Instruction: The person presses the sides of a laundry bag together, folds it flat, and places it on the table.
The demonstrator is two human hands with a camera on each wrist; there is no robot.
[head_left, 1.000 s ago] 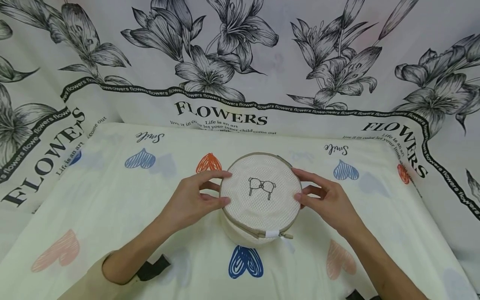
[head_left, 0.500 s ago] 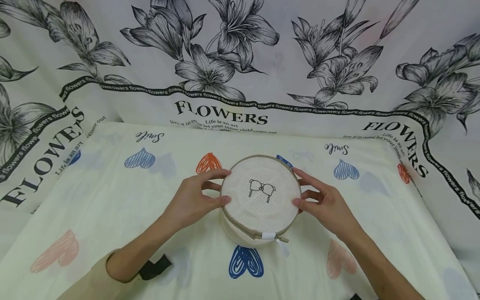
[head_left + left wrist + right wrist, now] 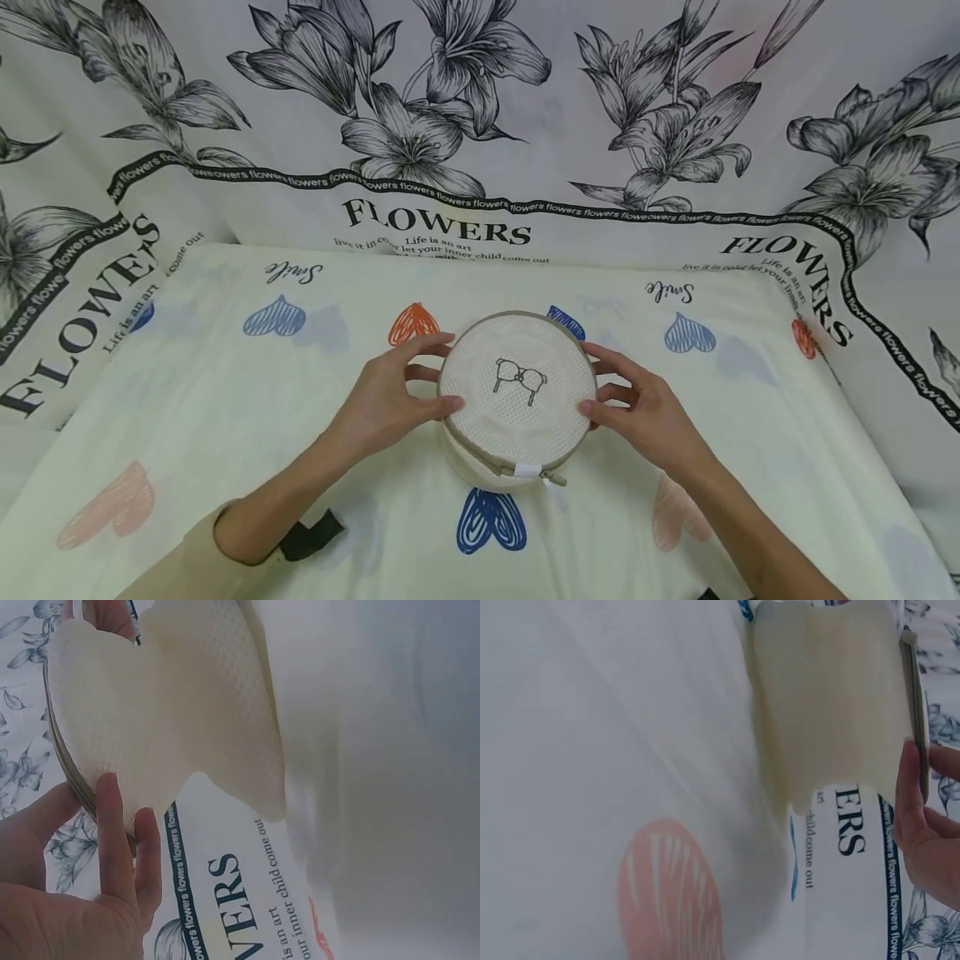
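A round cream mesh laundry bag [image 3: 517, 433] stands on the bed sheet, lid upward. Its lid has a tan zipped rim, a white tab with a zip pull at the near side and a dark line drawing in the middle. My left hand [image 3: 393, 392] pinches the rim at the left, thumb on top. At the right edge my right hand [image 3: 637, 404] pinches the rim in the same way. In the left wrist view, the bag's soft wall [image 3: 202, 712] is creased, and fingers lie along its side. The right wrist view shows the wall [image 3: 832, 697] reaching down to the sheet.
The pale sheet [image 3: 225, 417] is printed with hearts and writing. Behind it hangs a white cloth [image 3: 300, 142] with black flowers and lettering. A black strap [image 3: 311, 536] sits by the left sleeve [image 3: 202, 554].
The bag has turned slightly and shifted a little to the left, uncovering a blue printed heart behind it. Both hands keep their grip on the rim. The head view has shifted slightly.
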